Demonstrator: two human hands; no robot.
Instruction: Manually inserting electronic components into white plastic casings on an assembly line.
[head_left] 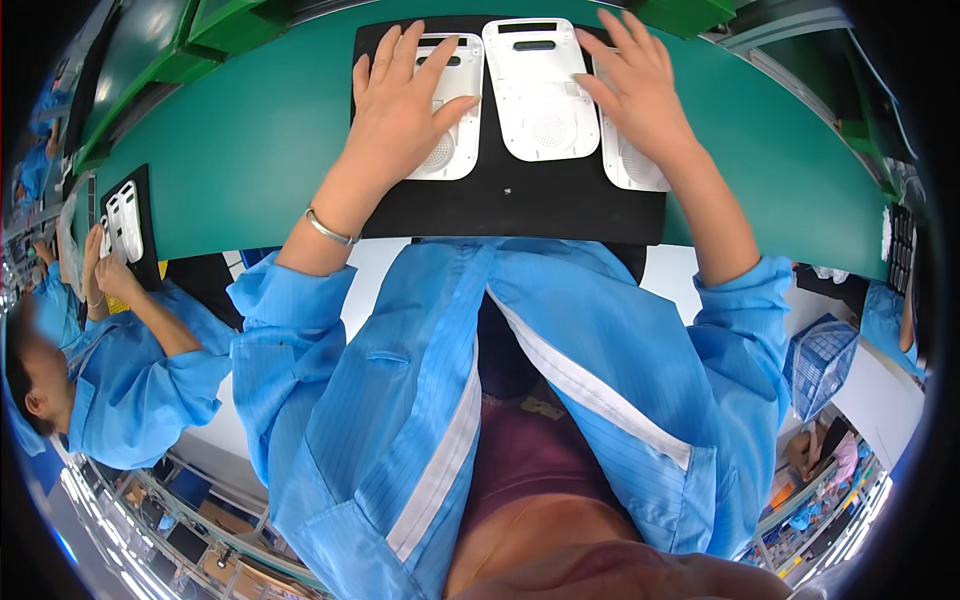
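Note:
Three white plastic housings lie side by side on a black mat. My left hand (402, 105) is spread over the left housing (455, 150), its thumb and fingertips on or just above the surface. Over the right housing (632, 170) my right hand (640, 92) has its fingers apart, the thumb reaching toward the edge of the middle housing (540, 90). That middle one shows fully, with a dark slot near its far end and a round perforated grille nearer me. Both hands hide the outer parts of the side housings. Neither hand grips anything.
The black mat (510, 210) lies on a green worktable (260, 130). Green bins (235, 25) stand along the far left edge. At left a co-worker in blue (150, 400) handles another white housing (124, 222). A blue checked bag (822, 365) is on the right.

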